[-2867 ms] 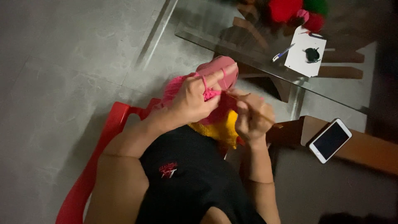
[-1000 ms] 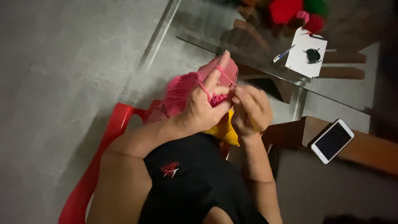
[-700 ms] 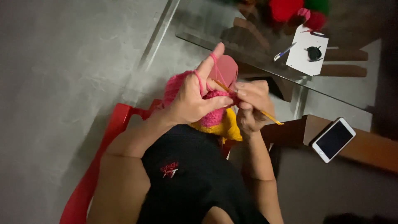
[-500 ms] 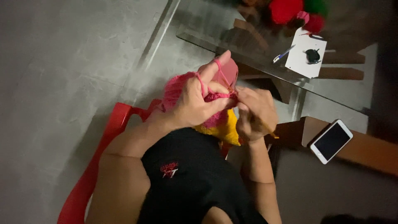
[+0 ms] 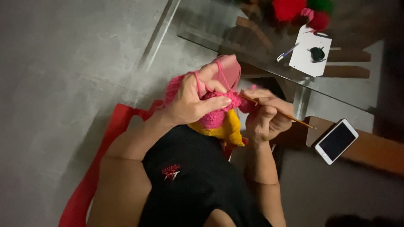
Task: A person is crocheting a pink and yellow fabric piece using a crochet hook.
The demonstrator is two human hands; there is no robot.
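My left hand (image 5: 191,98) grips a fuzzy pink crocheted piece (image 5: 219,111) with a yellow lower part (image 5: 227,131), held over my lap. Pink yarn (image 5: 197,80) loops around its raised index finger. My right hand (image 5: 265,115) holds a thin wooden crochet hook (image 5: 294,119), its tip pushed into the pink piece and its tail pointing right and down. The two hands are almost touching at the work.
A glass table (image 5: 353,88) stands ahead with a white paper (image 5: 309,52), a pen (image 5: 287,51) and a small black object on it. Red and green yarn balls (image 5: 290,8) lie at its far edge. A white-framed phone (image 5: 336,141) rests on a wooden surface. I sit on a red chair (image 5: 90,180).
The right hand has drawn the hook out to the right again, and the left index finger stays raised with yarn over it. The piece has shifted slightly in the left hand.
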